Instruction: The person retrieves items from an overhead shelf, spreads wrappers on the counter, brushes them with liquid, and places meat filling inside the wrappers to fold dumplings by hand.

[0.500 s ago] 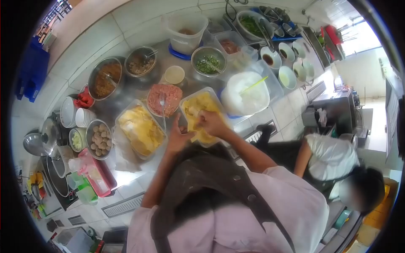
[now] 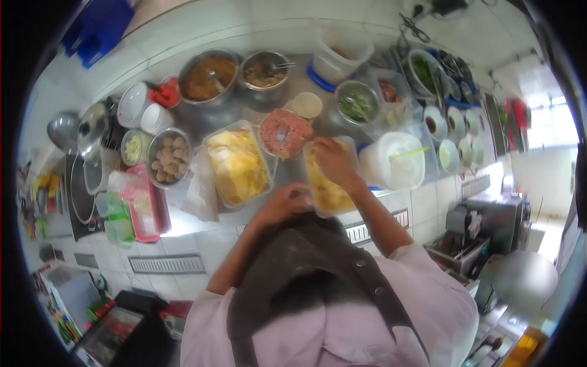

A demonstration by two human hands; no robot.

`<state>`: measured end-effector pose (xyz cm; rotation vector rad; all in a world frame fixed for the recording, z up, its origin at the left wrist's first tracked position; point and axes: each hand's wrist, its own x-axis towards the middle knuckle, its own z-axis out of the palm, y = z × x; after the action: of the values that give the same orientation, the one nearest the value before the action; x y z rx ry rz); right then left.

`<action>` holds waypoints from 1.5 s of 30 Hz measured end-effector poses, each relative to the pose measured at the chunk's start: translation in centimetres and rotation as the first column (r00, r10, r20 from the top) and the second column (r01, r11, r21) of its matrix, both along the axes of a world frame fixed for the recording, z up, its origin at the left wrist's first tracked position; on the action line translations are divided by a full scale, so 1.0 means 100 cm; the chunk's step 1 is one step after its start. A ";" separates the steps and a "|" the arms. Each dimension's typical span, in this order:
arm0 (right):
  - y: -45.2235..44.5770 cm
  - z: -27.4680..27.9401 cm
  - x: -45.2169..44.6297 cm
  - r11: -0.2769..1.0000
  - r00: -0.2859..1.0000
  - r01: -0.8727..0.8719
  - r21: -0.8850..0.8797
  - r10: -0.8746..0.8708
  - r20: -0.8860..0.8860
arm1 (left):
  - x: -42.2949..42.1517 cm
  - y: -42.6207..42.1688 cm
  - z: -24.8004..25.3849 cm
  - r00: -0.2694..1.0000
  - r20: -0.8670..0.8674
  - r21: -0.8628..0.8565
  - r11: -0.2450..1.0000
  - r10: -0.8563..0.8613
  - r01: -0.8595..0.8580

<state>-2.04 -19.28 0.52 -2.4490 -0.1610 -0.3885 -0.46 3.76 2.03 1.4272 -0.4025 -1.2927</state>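
My right hand is over the clear tub of yellow, crumpled pieces, fingers bent and bunched near its upper left rim. Whatever they hold is hidden. My left hand is curled beside the tub's lower left corner; something small may be inside it, but I cannot make it out. A bowl of pink minced meat, with a metal utensil standing in it, lies just above left of my right hand. Left of both hands is a second tub of yellow sheets, dusted white on top.
A white bucket of white contents with a yellow-green stick stands right. Bowls of chopped greens, brown filling and meatballs surround the work area. Sauce bowls line the far right. A pink tray sits left.
The view has swung, shifting the counter rightward and up. My right hand has moved from the tub's middle to its upper left rim. My left hand has drawn back, lower and more curled.
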 end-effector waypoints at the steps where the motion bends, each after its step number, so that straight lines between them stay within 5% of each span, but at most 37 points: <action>1: 0.009 0.006 0.003 0.993 0.998 0.064 0.094 -0.062 -0.023 | 0.007 0.018 -0.003 0.985 -0.022 -0.029 0.984 0.173 -0.174; 4: 0.061 -0.001 0.028 0.957 0.962 -0.142 0.255 0.194 -0.194 | 0.023 0.066 -0.011 0.791 0.014 0.031 0.790 0.612 -0.612; 6: 0.102 0.009 0.048 0.955 0.834 -0.193 0.227 0.282 -0.475 | 0.035 0.092 -0.018 0.591 0.004 -0.019 0.591 0.807 -0.807; 9: 0.150 -0.014 0.067 0.975 0.831 -0.050 0.218 0.162 -0.533 | 0.056 0.123 -0.012 0.439 -0.037 -0.086 0.435 0.898 -0.896; 10: 0.158 -0.024 0.070 0.974 0.828 -0.065 0.216 0.174 -0.533 | 0.058 0.130 -0.007 0.425 -0.040 -0.087 0.421 0.904 -0.903; 12: 0.169 -0.034 0.078 0.994 0.992 0.089 0.059 -0.084 -0.092 | 0.064 0.140 0.003 0.363 -0.014 -0.120 0.359 0.932 -0.926; 18: 0.175 -0.012 0.117 0.989 0.831 0.037 -0.145 -0.111 -0.545 | 0.057 0.143 0.000 0.379 -0.039 -0.119 0.372 0.925 -0.920; 21: 0.178 -0.001 0.118 0.990 0.902 0.115 -0.081 -0.138 -0.410 | 0.057 0.136 -0.009 0.428 -0.081 -0.127 0.416 0.900 -0.900; 24: 0.176 0.010 0.114 0.973 0.806 0.226 -0.055 -0.218 -0.551 | 0.060 0.133 -0.019 0.475 -0.081 -0.153 0.460 0.876 -0.875; 26: 0.171 -0.017 0.112 0.967 0.845 0.219 -0.127 -0.254 -0.470 | 0.064 0.128 -0.024 0.487 -0.068 -0.170 0.471 0.871 -0.865; 27: 0.171 -0.025 0.115 0.958 0.884 0.213 -0.192 -0.273 -0.381 | 0.067 0.124 -0.029 0.526 0.003 -0.259 0.509 0.850 -0.821; 28: 0.167 -0.018 0.111 0.964 0.874 0.265 -0.005 -0.243 -0.422 | 0.071 0.125 -0.034 0.538 0.092 -0.336 0.535 0.838 -0.775; 29: 0.161 -0.038 0.114 0.972 0.927 0.221 -0.082 -0.236 -0.292 | 0.077 0.124 -0.041 0.522 0.349 -0.380 0.627 0.778 -0.680; 30: 0.135 -0.142 0.135 0.939 0.873 -0.007 -0.343 -0.161 -0.461 | 0.077 0.119 -0.030 0.581 0.152 -0.240 0.600 0.800 -0.763; 31: 0.136 -0.062 0.123 0.936 0.901 -0.112 -0.335 -0.047 -0.431 | 0.086 0.119 -0.079 0.266 0.706 -0.462 0.711 0.657 -0.530; 32: 0.145 -0.066 0.127 0.991 0.865 0.062 0.118 0.005 -0.502 | 0.086 0.118 -0.075 0.508 0.497 -0.361 0.700 0.704 -0.616; 33: 0.139 -0.051 0.127 0.961 0.951 -0.168 -0.218 0.100 -0.291 | 0.087 0.111 -0.079 0.514 0.265 -0.392 0.578 0.816 -0.716; 34: 0.143 -0.043 0.131 0.965 0.938 -0.148 -0.216 0.068 -0.339 | 0.086 0.107 -0.056 0.458 0.138 -0.454 0.467 0.878 -0.759; 36: 0.158 -0.021 0.128 0.995 0.918 -0.012 -0.101 -0.029 -0.395 | 0.085 0.114 -0.012 0.525 0.073 -0.296 0.521 0.848 -0.801; 42: 0.169 -0.008 0.102 0.986 0.962 -0.158 0.053 0.166 -0.215 | 0.071 0.114 -0.043 0.425 -0.025 -0.481 0.362 0.905 -0.798; 45: 0.164 -0.019 0.091 0.965 0.970 -0.219 0.144 0.231 -0.071 | 0.063 0.117 -0.059 0.343 0.093 -0.529 0.338 0.935 -0.778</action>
<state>7.10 -2.88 -1.39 -2.2789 -0.3608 -0.1850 5.88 15.45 -3.90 1.2059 -0.0590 0.0339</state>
